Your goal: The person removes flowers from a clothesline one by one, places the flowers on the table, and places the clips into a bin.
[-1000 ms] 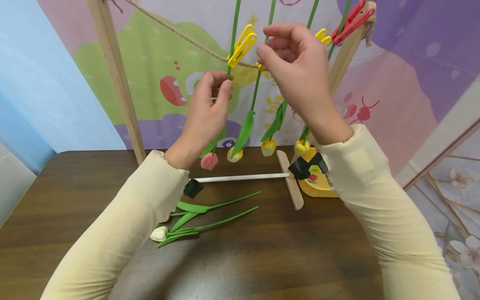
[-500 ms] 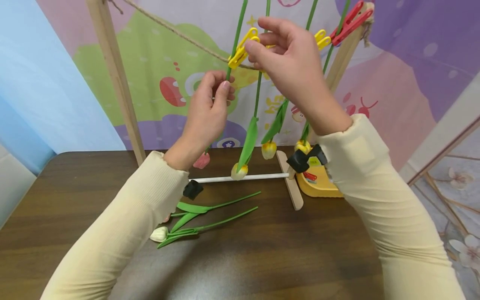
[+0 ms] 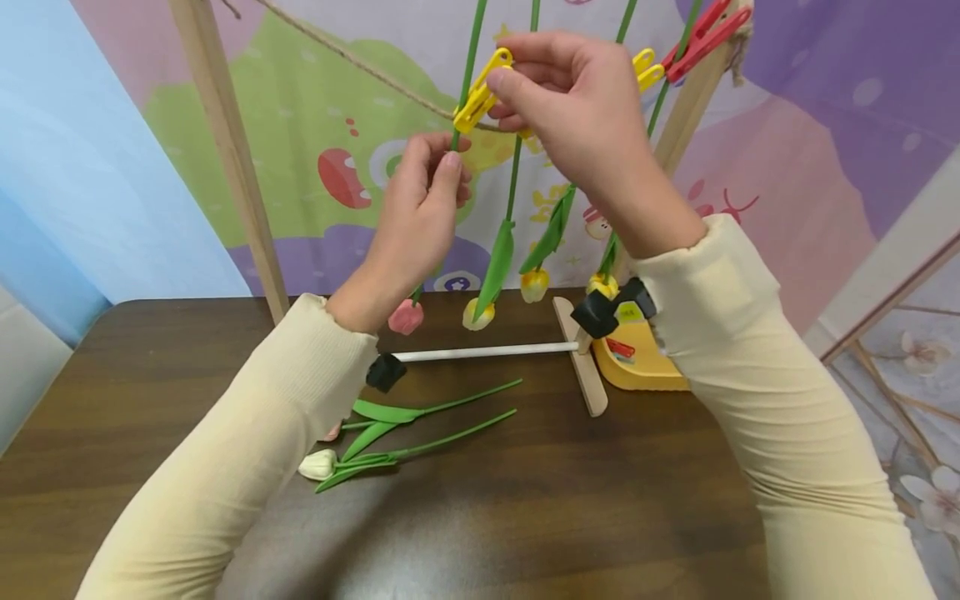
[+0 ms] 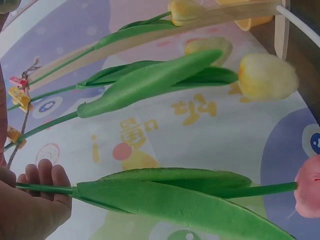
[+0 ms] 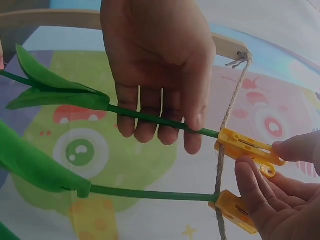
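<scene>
In the head view my left hand (image 3: pixel 420 212) pinches the green stem of an artificial pink tulip (image 3: pixel 406 317), which hangs flower-down. Just above those fingers, a yellow clothespin (image 3: pixel 480 93) sits on the twine (image 3: pixel 352 60) with the stem in its jaws. My right hand (image 3: pixel 581 117) holds that clothespin's handles between thumb and fingers, as the right wrist view shows too. A neighbouring yellow clothespin (image 5: pixel 234 212) fixes a yellow-white tulip (image 3: pixel 478 315) to the same twine, close to my right hand.
More yellow tulips (image 3: pixel 535 285) hang to the right, near a red clothespin (image 3: pixel 708 43). Wooden posts (image 3: pixel 232 158) carry the twine. Loose tulips (image 3: pixel 318 465) lie on the brown table (image 3: pixel 480 517). A yellow tray (image 3: pixel 641 375) with clothespins stands behind the frame's wooden foot (image 3: pixel 581 358).
My right hand has moved left and taken hold of the yellow clothespin's handles. The hanging yellow-white tulip has swung a little. My left hand has stayed at the pink tulip's stem.
</scene>
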`<state>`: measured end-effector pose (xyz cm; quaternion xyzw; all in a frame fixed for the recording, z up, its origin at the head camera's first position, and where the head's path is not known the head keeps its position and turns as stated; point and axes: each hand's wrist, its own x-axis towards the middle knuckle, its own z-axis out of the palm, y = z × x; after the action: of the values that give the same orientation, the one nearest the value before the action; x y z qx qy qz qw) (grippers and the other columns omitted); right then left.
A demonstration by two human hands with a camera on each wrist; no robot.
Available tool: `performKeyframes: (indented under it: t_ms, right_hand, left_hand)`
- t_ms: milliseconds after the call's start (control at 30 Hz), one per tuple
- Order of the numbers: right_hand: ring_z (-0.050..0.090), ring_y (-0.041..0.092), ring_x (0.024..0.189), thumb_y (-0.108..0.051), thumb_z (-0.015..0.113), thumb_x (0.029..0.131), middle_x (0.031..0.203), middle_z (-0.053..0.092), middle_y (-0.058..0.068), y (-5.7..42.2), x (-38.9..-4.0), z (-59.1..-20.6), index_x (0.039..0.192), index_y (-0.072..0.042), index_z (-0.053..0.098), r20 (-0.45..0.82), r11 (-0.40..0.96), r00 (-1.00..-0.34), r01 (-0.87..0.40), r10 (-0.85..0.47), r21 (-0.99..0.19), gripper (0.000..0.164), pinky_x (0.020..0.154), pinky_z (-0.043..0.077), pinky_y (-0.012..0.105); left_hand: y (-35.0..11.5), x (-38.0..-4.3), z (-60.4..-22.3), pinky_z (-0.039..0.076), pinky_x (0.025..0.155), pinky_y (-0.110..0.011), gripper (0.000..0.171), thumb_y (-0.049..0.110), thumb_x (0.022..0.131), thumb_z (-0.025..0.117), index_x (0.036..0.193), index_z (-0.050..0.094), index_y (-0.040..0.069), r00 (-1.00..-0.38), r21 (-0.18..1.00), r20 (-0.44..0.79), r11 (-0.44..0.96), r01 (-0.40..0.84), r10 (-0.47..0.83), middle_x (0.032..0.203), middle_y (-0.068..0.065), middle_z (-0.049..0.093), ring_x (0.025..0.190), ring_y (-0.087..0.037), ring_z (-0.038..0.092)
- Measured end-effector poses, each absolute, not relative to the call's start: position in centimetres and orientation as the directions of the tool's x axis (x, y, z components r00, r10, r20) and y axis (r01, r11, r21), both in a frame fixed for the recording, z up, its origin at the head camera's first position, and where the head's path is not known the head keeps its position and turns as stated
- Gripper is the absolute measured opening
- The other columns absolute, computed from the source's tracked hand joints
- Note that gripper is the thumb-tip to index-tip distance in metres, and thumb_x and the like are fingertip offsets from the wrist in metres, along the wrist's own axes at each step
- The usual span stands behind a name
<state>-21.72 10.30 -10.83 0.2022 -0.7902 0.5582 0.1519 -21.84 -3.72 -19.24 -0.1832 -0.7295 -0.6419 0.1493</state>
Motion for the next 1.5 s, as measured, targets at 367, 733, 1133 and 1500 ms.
performKeyframes:
  t_ms: [367,733,1133,1500]
  right_hand:
    - [0.066,0.013,0.076,-0.01,0.064,0.087,0.089,0.067,0.003,10.4,-21.5,-10.6,0.115,0.002,0.061,0.461,0.285,-0.875,-0.484,-0.15,-0.827,0.031,0.076,0.053,0.021]
    - [0.066,0.015,0.077,-0.008,0.064,0.087,0.087,0.067,0.004,10.9,-21.3,-11.1,0.103,0.003,0.063,0.505,0.217,-0.854,-0.52,-0.123,-0.826,0.02,0.077,0.053,0.022]
    - [0.066,0.023,0.072,0.002,0.064,0.084,0.083,0.069,0.012,12.2,-21.1,-10.3,0.09,0.005,0.064,0.62,-0.203,-0.781,-0.621,0.079,-0.757,0.008,0.076,0.055,0.029]
    - [0.063,0.026,0.073,0.003,0.063,0.084,0.087,0.062,0.018,14.3,-20.6,-11.2,0.093,0.01,0.062,0.545,-0.376,-0.834,-0.535,0.088,-0.757,0.012,0.077,0.054,0.03]
  left_hand:
    - [-3.4,-21.8,-18.4,0.039,0.068,-0.023,0.026,0.017,0.102,0.032,0.114,0.049,0.002,-0.882,0.872,0.467,0.132,0.471,0.058,0.088,0.0,0.045,0.075,-0.015,0.044]
    - [-3.3,-21.5,-18.1,0.031,0.062,-0.023,0.026,0.018,0.102,0.029,0.111,0.048,0.002,-0.88,0.838,0.47,0.282,0.468,0.066,0.08,0.0,0.038,0.068,-0.013,0.036]
    - [-4.5,-21.1,-18.7,0.033,0.078,-0.025,0.028,0.017,0.103,0.027,0.106,0.047,-0.002,-0.862,0.786,0.502,0.381,0.487,0.068,0.096,-0.007,0.047,0.083,-0.018,0.039]
    - [-5.1,-19.9,-20.0,0.035,0.077,-0.039,0.03,0.015,0.103,0.027,0.09,0.046,-0.005,-0.822,0.501,0.503,0.686,0.528,0.266,0.081,-0.014,0.042,0.081,-0.03,0.041]
